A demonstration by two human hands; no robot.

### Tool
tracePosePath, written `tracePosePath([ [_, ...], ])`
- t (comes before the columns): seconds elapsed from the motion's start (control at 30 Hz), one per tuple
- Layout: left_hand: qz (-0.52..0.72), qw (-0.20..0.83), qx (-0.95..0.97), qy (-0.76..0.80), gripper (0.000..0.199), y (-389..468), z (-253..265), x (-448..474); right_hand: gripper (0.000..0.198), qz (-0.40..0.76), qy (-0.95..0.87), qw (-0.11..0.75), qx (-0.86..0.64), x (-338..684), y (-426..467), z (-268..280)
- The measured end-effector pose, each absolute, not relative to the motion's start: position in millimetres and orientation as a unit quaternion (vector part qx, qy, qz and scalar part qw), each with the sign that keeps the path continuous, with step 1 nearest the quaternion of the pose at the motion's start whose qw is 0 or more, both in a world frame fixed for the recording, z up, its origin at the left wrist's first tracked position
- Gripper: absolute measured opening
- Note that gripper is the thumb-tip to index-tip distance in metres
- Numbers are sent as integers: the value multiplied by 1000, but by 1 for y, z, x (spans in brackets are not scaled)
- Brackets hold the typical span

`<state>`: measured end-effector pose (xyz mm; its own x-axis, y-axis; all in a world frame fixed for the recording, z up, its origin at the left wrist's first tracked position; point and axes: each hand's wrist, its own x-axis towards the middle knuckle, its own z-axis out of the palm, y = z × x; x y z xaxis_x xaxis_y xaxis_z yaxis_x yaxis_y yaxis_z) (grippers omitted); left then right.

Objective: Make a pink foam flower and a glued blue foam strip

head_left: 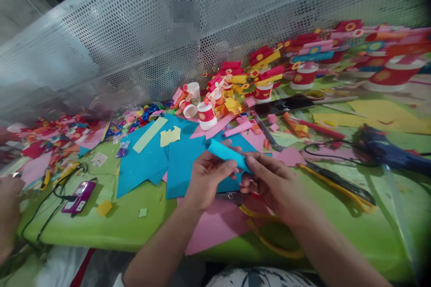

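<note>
A rolled blue paper tube (224,151) lies between my two hands, above the blue sheets. My left hand (209,175) is closed on its left part, the thumb along the near side. At the tube's right end, my right hand (269,179) grips it between thumb and fingers. Under the hands are blue paper sheets (182,163) and a pink sheet (215,228). Yellow-handled scissors (269,237) lie on the pink sheet, partly hidden by my right hand and forearm.
A glue gun (380,143) and a black-and-yellow cutter (340,184) lie to the right. Red-and-white paper cups (206,115) with paper rolls stand along the back. A purple power strip (79,196) with cords is at left, near another person's hand (8,210). A perforated metal panel (141,31) borders the green table.
</note>
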<state>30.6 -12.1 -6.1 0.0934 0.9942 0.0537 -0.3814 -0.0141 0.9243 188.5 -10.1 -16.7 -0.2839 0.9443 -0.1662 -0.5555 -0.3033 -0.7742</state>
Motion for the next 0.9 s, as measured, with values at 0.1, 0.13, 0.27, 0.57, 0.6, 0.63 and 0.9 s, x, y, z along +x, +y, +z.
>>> tracePosePath([
  [0.1, 576, 583, 442, 365, 34, -12, -7, 30, 31, 763, -292, 485, -314, 187, -10, -14],
  [0.13, 578, 577, 445, 367, 33, -12, -7, 29, 31, 770, -285, 477, -314, 187, -11, -13],
  [0.27, 584, 550, 469, 371, 26, -12, -1, 26, 32, 793, -251, 454, -320, 188, -13, -13],
  [0.57, 609, 555, 427, 373, 25, -9, 0, 24, 46, 761, -270, 487, -332, 188, -15, -7],
  [0.6, 609, 567, 412, 371, 26, -9, 0, 24, 50, 756, -274, 487, -339, 188, -15, -7],
  [0.63, 608, 578, 398, 370, 25, -8, 0, 24, 50, 752, -278, 487, -346, 188, -15, -7],
  [0.9, 556, 609, 430, 368, 49, -10, -5, 27, 33, 741, -295, 500, -338, 189, -14, -12],
])
